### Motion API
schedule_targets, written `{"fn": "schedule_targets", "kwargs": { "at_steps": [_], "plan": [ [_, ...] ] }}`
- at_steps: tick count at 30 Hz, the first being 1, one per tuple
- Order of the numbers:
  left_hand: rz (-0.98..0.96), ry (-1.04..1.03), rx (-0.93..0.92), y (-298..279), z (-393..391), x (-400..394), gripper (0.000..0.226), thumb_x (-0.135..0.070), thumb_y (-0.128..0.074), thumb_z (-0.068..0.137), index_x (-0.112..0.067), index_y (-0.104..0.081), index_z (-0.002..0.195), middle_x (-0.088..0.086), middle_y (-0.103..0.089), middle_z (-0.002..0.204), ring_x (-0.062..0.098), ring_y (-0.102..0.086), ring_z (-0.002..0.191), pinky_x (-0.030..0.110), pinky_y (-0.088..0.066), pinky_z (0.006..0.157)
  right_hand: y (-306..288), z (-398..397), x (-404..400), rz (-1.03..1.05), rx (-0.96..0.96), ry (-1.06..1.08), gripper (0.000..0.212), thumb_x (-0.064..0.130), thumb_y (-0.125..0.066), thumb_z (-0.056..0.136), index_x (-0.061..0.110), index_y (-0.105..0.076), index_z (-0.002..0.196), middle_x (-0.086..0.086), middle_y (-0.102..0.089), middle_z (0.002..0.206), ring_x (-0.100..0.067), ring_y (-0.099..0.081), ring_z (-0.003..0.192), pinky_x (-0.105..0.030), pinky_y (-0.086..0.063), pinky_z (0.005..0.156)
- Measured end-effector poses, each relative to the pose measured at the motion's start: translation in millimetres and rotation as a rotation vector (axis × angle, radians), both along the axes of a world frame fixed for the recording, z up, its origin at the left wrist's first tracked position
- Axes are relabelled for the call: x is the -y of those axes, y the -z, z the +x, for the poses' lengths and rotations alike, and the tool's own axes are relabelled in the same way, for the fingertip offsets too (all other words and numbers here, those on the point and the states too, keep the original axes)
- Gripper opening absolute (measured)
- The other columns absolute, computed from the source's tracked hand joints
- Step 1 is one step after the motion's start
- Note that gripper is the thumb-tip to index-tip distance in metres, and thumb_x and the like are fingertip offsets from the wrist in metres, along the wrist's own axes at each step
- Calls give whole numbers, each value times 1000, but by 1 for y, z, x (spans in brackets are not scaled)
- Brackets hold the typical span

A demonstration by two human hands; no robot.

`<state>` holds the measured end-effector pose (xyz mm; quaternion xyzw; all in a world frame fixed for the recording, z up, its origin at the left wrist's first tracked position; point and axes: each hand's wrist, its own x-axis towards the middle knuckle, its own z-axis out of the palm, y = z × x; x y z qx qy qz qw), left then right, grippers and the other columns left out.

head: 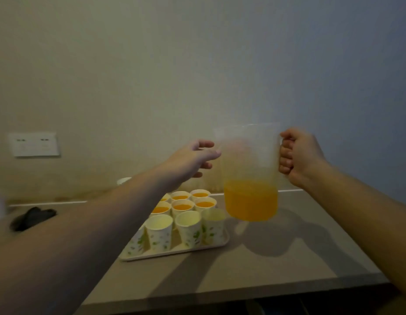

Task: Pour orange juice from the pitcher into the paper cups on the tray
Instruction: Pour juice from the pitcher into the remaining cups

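Head view: right hand [299, 155] fingers grip the pitcher [251, 173] handle (juice low), left hand [193, 160] fingers spread wide

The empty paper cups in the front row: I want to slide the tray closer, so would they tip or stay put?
The empty paper cups probably tip easily: they look thin, tall for their narrow bases, and hold no juice to weigh them down. They stand packed close on the tray, so one falling may knock its neighbours. The filled cups behind likely sit steadier but could slosh.
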<state>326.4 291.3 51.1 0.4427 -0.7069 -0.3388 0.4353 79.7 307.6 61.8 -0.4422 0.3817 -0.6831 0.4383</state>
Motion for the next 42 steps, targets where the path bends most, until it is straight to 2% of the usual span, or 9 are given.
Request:
{"fn": "schedule_targets", "kwargs": {
  "at_steps": [7, 13, 17, 22, 24, 28, 33, 36, 42],
  "plan": [
    [-28, -63, 150, 9, 87, -42, 45, -34, -69, 95, -26, -54, 137, -3, -64, 126, 18, -63, 114, 41, -53, 101, 2, 66, -17, 1, -48, -114, 57, 24, -46, 91, 24, -29, 37, 6, -23, 39, -13, -15, 33, -20, -13, 36],
    [-21, -117, 205, 44, 142, -50, 50, -33, -81, 86, -37, -56, 129, -9, -64, 123, 12, -63, 113, 36, -54, 98, 15, 102, -16, 2, -104, -176, 48, 24, -47, 91, 26, -32, 46, 4, -25, 42, -13, -17, 34, -20, -15, 35],
    [-35, -209, 272, 71, 168, -54, 71, -32, -88, 77, -37, -51, 138, -9, -59, 129, 15, -59, 119, 37, -54, 100, 28, 122, -12, 20, -114, -186, 47, 22, -50, 88, 25, -34, 44, 4, -26, 41, -14, -18, 34, -21, -15, 36],
    [98, -402, 415, 105, 185, -43, 106, -28, -92, 73, -31, -27, 157, 0, -43, 147, 23, -47, 134, 38, -50, 102, 35, 139, -12, 54, -97, -218, 47, 22, -50, 88, 24, -33, 45, 4, -25, 42, -13, -18, 34, -21, -14, 37],
    [170, -426, 394, 117, 187, -38, 111, -27, -92, 73, -29, -22, 158, 5, -41, 153, 26, -46, 136, 37, -50, 100, 37, 143, -10, 53, -85, -226, 47, 22, -50, 88, 25, -32, 45, 4, -24, 41, -14, -18, 34, -21, -14, 37],
    [248, -479, 256, 146, 185, -29, 120, -28, -94, 70, -26, -15, 160, 7, -49, 146, 24, -54, 126, 36, -51, 97, 40, 148, -8, 54, -100, -245, 50, 23, -51, 89, 25, -33, 42, 5, -25, 41, -14, -17, 36, -23, -14, 39],
    [276, -537, 88, 166, 171, -22, 103, -28, -91, 72, -16, -26, 151, 5, -52, 142, 23, -52, 127, 36, -49, 98, 45, 150, -7, 68, -92, -253, 51, 23, -52, 91, 24, -36, 42, 4, -28, 45, -14, -18, 39, -26, -14, 41],
    [313, -588, 60, 175, 166, -18, 89, -37, -92, 70, -17, -38, 138, 2, -56, 133, 22, -55, 121, 39, -52, 98, 45, 150, -7, 67, -92, -259, 51, 22, -51, 91, 24, -36, 42, 4, -28, 44, -14, -19, 38, -23, -16, 38],
    [285, -583, 27, 186, 168, -16, 82, -48, -89, 70, -22, -48, 136, -2, -61, 131, 18, -58, 116, 40, -54, 96, 39, 146, -11, 58, -101, -242, 51, 22, -50, 91, 25, -34, 42, 4, -27, 42, -14, -18, 36, -23, -15, 38]
  ]
}}
